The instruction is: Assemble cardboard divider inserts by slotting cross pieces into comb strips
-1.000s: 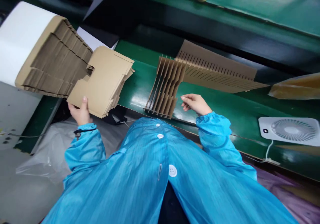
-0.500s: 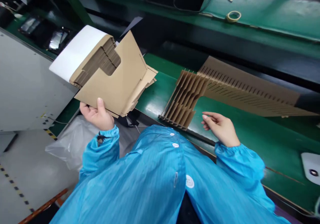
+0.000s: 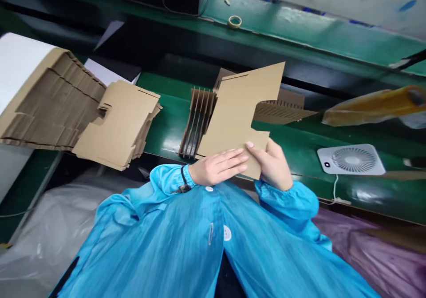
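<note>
A flat brown cardboard divider (image 3: 238, 111) with a notch in its right side is tilted in front of my body. My left hand (image 3: 214, 167) lies along its lower edge, fingers straight across the front face, its thumb hidden. My right hand (image 3: 274, 164) grips the lower right corner, thumb on the front and the other fingers mostly behind. Just behind the sheet stands a row of upright cardboard dividers (image 3: 196, 120), fitted in a slotted cardboard strip (image 3: 282, 111), which the held sheet partly covers.
Left of the dividers lies a stack of notched cardboard sheets (image 3: 116, 120), beside a larger packed bundle (image 3: 53, 102) with a white side. A white fan (image 3: 354, 159) is on the green bench at right, near a yellow roll (image 3: 376, 105). A tape ring (image 3: 234, 21) sits on the back shelf.
The view has swung right. My left hand has brought one cardboard divider from the stack to the slotted strip, and my right hand, previously free, has closed on its corner.
</note>
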Motion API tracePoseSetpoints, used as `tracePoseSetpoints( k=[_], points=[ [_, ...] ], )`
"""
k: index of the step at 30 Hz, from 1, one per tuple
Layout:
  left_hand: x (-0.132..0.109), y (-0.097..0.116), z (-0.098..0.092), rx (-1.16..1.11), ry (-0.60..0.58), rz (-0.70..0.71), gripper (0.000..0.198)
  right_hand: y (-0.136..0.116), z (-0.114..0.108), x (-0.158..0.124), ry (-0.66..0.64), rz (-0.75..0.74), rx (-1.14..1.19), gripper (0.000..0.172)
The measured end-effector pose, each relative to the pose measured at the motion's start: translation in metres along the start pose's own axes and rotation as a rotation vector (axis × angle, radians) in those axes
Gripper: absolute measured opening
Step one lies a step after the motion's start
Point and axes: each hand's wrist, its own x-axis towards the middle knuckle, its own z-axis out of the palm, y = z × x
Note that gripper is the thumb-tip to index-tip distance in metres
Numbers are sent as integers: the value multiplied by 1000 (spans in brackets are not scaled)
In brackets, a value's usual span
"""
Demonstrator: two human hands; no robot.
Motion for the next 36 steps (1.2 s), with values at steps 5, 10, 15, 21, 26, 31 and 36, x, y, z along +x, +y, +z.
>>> tracePoseSetpoints(
  k=[5, 10, 15, 21, 26, 31, 36],
  points=[
    [-15, -17, 14, 46, -14, -269, 35, -10, -52, 6, 57, -56, -286, 53],
    [-32, -31, 23, 18, -249, -494, 44, -10, -55, 21, -34, -90, -458, 47],
    [-31, -30, 26, 17, -267, -492, 39, -4, -42, 30, -54, -97, -496, 46],
    [-31, -31, 27, 31, -267, -482, 39, -9, -34, 34, -36, -74, -544, 46],
    [-32, -30, 27, 16, -262, -494, 39, -12, -32, 34, -41, -82, -535, 44],
    [-31, -30, 28, 41, -263, -482, 38, -14, -30, 34, -26, -56, -539, 47],
    [-30, -30, 28, 48, -264, -476, 39, -15, -23, 38, -26, -32, -591, 47]
  ],
)
